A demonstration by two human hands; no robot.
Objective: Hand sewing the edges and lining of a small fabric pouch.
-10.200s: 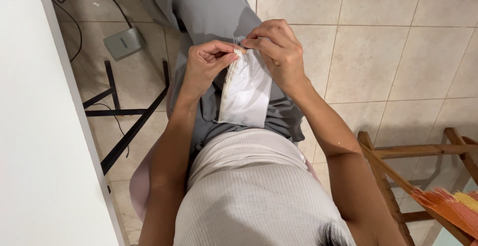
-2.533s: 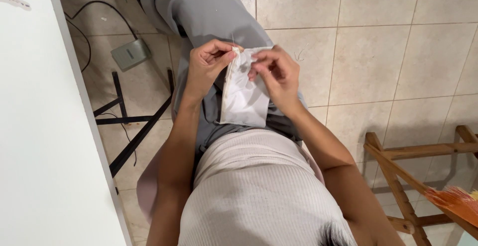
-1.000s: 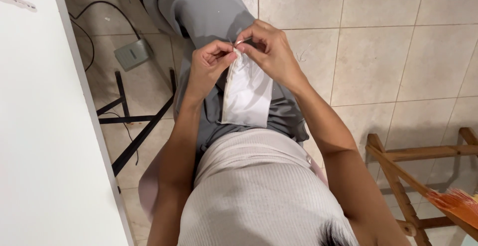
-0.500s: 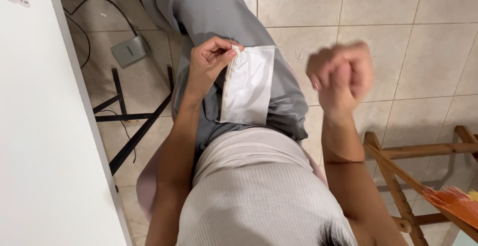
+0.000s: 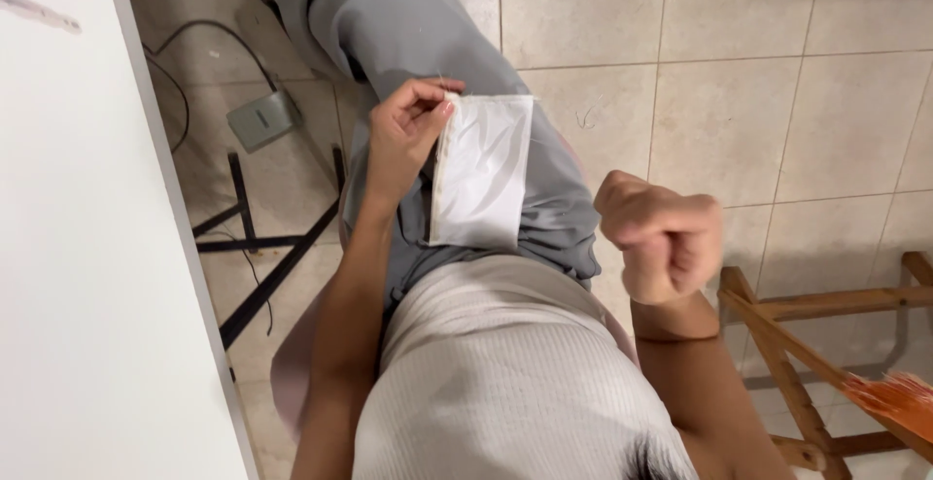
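Cloth: small white fabric rectangle (image 5: 483, 171), frayed left edge, flat on lap
Left hand (image 5: 406, 132): pinching its top corner
Right hand (image 5: 663, 237): fisted, raised well right of it

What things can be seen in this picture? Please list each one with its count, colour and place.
fabric piece: 1, white, on the lap, pinched at its top left corner
pedal box: 1, grey, on the floor, upper left
cables: black, on the floor by the pedal box
metal frame: 1, black, on the floor, left
white table: 1, left edge
wooden frame: 1, brown, lower right
tiled floor: beige
left hand: holds the fabric piece
right hand: closed fist, raised to the right, apart from the fabric
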